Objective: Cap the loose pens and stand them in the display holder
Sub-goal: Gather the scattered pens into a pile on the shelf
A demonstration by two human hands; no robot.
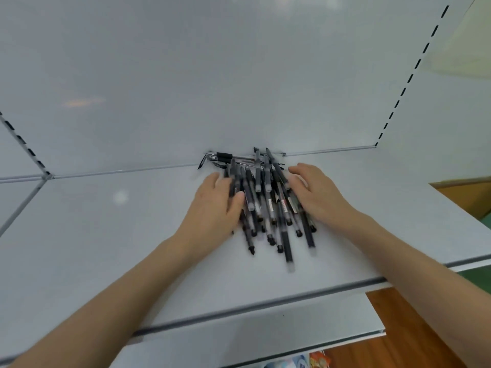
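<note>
- My left hand (216, 205) lies flat and spread against the left side of a pile of pens (268, 205), fingers stretched out; my thumb presses on one dark pen, but I grip nothing.
- My right hand (317, 193) lies the same way on the pile's right side, palm down, fingers loose and touching the outer pens.
- The pens are heaped between my hands on a pale grey shelf (106, 235), mostly pointing toward and away from me, crossing each other.
- A few more pens (224, 156) lie crosswise behind the heap, right against the shelf's back wall (186, 75).
- Some pens show frosted clear caps; which ends are bare I cannot tell for all.
</note>
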